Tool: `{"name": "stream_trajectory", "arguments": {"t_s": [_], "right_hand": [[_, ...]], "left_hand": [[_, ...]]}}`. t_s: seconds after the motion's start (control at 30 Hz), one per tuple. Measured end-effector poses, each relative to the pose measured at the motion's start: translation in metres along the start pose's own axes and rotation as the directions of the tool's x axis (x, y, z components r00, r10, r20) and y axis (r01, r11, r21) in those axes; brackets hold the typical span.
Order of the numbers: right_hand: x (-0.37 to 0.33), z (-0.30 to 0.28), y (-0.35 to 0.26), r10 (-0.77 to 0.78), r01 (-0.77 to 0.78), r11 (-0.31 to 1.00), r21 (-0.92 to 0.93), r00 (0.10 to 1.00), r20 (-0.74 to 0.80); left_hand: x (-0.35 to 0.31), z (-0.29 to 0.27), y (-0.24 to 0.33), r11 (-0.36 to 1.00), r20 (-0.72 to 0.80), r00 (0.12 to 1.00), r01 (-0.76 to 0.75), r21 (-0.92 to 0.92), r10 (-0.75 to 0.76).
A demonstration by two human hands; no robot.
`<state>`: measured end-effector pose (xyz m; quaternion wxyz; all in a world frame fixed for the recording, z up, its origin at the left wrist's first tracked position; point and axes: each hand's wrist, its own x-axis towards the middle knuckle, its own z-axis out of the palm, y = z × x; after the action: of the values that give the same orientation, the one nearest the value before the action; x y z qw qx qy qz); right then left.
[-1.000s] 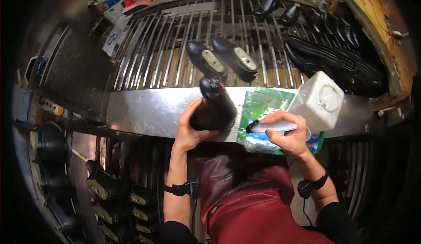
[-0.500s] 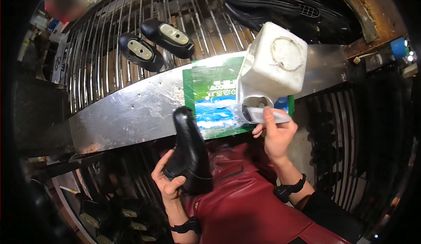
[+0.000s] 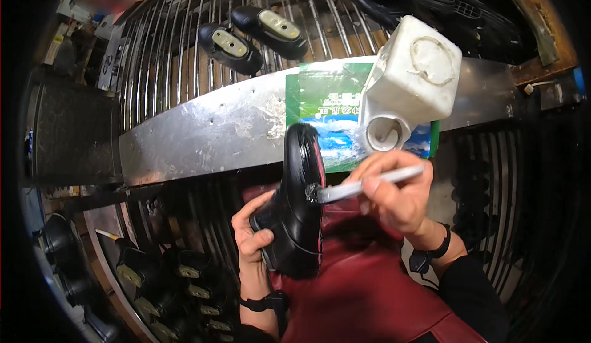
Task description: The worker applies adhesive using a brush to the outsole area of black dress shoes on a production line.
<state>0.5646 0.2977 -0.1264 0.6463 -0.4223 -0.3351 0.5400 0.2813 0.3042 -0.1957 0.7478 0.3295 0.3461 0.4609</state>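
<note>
My left hand (image 3: 253, 232) grips a black leather shoe (image 3: 292, 210) by its heel end, thumb on one side, toe pointing up and away from me. A pinkish-red strip shows along the shoe's right edge. In my right hand (image 3: 397, 192) is a brush (image 3: 354, 189) with a pale, flat handle, held between thumb and fingers. Its dark bristles touch the shoe's right side, about midway along. Just beyond my right hand stands a white plastic container (image 3: 425, 75) with a round opening facing me; something whitish shows inside.
A green and blue printed sheet (image 3: 335, 106) lies under the container on a metal ledge (image 3: 203, 140). Beyond it, two black shoes on lasts (image 3: 231, 41) rest on a rack of metal bars. Black soles (image 3: 443, 10) lie at the far right. Several more lasted shoes (image 3: 132, 272) stand at the lower left.
My right hand has drawn the brush out of the container's opening and brought it left onto the shoe. The shoe has risen and turned, showing its pinkish edge. The whole view has shifted.
</note>
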Motion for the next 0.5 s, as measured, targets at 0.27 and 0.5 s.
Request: {"name": "stream_trajectory", "arguments": {"t_s": [0.27, 0.5], "right_hand": [[-0.056, 0.026, 0.016, -0.171, 0.247, 0.940, -0.236, 0.938, 0.301], [-0.031, 0.030, -0.001, -0.039, 0.116, 0.939, -0.323, 0.971, 0.235]], "left_hand": [[0.015, -0.017, 0.003, 0.997, -0.024, 1.000, -0.005, -0.078, 0.003], [0.021, -0.015, 0.010, 0.994, -0.048, 0.998, -0.049, -0.093, 0.045]]}}
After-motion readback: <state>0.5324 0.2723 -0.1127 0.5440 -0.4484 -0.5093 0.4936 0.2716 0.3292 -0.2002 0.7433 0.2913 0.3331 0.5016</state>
